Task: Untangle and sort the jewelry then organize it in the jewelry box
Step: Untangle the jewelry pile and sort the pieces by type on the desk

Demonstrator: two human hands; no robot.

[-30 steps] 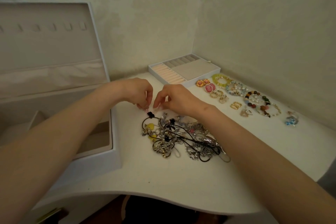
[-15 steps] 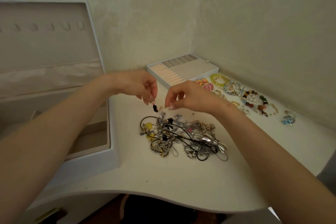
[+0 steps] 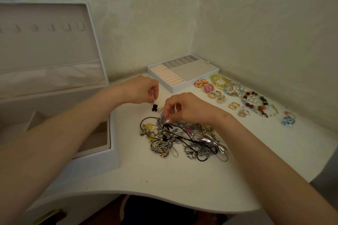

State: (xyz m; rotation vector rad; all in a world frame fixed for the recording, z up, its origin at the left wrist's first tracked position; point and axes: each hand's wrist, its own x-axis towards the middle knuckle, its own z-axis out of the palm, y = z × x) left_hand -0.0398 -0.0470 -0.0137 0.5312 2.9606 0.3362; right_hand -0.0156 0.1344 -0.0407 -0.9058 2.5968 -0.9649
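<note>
A tangled heap of chains, cords and pendants (image 3: 182, 139) lies in the middle of the white table (image 3: 164, 184). My left hand (image 3: 141, 89) pinches a thin piece from which a small black charm (image 3: 154, 108) dangles just above the table. My right hand (image 3: 184, 107) reaches down with its fingertips pinching into the far edge of the heap. The open white jewelry box (image 3: 54, 82) stands at the left, lid upright. Sorted bracelets and earrings (image 3: 237, 95) lie in rows at the right.
A white tray insert with ring rolls (image 3: 182, 75) sits in the far corner by the wall. A blue glass piece (image 3: 288, 120) lies alone at the far right. The table's curved front edge runs close to me.
My left hand lifted the black charm out of the heap and moved it left. My right hand came back down onto the heap's far edge.
</note>
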